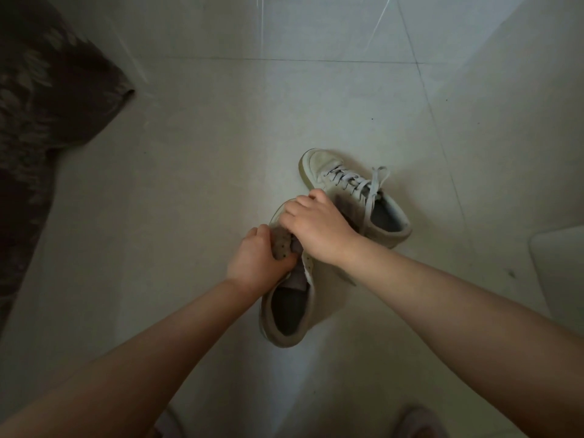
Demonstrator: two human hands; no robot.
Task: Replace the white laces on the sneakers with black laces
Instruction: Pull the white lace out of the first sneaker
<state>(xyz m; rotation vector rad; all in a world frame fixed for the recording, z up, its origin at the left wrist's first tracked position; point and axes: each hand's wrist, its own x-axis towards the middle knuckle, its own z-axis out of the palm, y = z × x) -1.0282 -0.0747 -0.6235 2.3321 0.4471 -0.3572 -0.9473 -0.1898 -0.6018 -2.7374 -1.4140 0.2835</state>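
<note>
Near sneaker (pixel 286 314) on the tiled floor (pixel 189 191), heel toward the camera, and both hands are on it: the left hand (pixel 256 259) has its grip curled round the eyelet flap, while the right hand (pixel 311 224) is curled over the toe end, fingers hidden, so what it pinches I cannot tell. Just beyond, touching it, lies the second sneaker (pixel 357 197), white laces (pixel 363 184) threaded. Far left, a dark patterned cloth (pixel 41 121), blurred. A pale object (pixel 559 273) is cut off far right.

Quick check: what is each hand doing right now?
Left hand: gripping the eyelet flap of the near grey-white suede sneaker.
Right hand: fingers curled on the same sneaker's front; what they pinch is hidden.
</note>
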